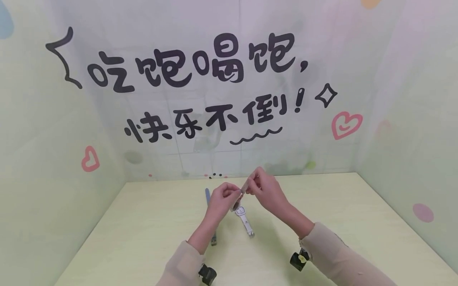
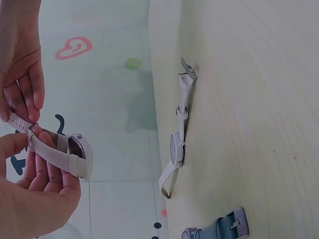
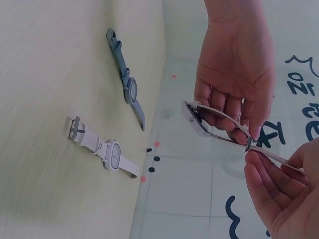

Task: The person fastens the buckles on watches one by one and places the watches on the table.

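A pale pink wristwatch (image 2: 59, 158) is held up off the table between both hands, its band looped round and its dark case back showing. My left hand (image 1: 221, 203) grips the band close to the metal buckle (image 3: 249, 143), with fingers inside the loop. My right hand (image 1: 269, 194) pinches the strap's free end (image 2: 17, 122), which runs through the buckle. Whether the buckle pin sits in a hole cannot be seen. Below the hands, a white wristwatch (image 1: 245, 221) lies unfastened on the table. A blue-grey wristwatch (image 3: 128, 87) lies to its left, partly behind my left arm in the head view.
The pale wooden table (image 1: 143, 230) meets a printed backdrop (image 1: 200, 159) along its far edge, with side panels left and right. Black wrist-worn devices (image 1: 299, 260) sit under both sleeves.
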Demonstrator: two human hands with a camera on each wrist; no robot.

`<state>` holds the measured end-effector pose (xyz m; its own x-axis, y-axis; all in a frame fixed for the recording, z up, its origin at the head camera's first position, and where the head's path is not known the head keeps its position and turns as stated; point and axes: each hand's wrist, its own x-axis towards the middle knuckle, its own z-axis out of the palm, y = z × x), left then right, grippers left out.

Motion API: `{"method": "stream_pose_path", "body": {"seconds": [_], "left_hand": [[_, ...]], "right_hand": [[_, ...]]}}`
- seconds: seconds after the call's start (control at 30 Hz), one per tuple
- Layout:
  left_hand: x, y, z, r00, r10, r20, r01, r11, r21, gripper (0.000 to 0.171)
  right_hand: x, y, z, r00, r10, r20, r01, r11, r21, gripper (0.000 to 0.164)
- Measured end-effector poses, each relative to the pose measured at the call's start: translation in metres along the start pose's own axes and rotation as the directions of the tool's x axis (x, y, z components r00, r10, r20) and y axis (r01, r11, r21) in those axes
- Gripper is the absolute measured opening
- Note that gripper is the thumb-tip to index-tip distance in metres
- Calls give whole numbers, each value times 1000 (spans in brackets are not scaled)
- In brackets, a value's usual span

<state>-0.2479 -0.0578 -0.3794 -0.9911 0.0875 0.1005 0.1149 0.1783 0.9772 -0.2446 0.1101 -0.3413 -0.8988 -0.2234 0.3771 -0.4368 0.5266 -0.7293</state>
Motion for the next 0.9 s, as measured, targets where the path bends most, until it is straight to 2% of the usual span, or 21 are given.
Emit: {"method": "stream_pose_path", "body": {"seconds": [0.17,0.43,0.9], "left_hand": [[0,0,2,1000,0,-13,-1,1000,-10,18],[0,-1,3,999,-16,-28,16,1000,7,20],[0,2,3,999,9,-51,-8,1000,22,16]], "right_hand": [[-1,1,2,1000,-14,1,14,999,-34,8],[-3,-1,2,1000,10,4,-10,998,-54,7],[-4,-4,8,999,0,-32,-2,998,-63,6]]}}
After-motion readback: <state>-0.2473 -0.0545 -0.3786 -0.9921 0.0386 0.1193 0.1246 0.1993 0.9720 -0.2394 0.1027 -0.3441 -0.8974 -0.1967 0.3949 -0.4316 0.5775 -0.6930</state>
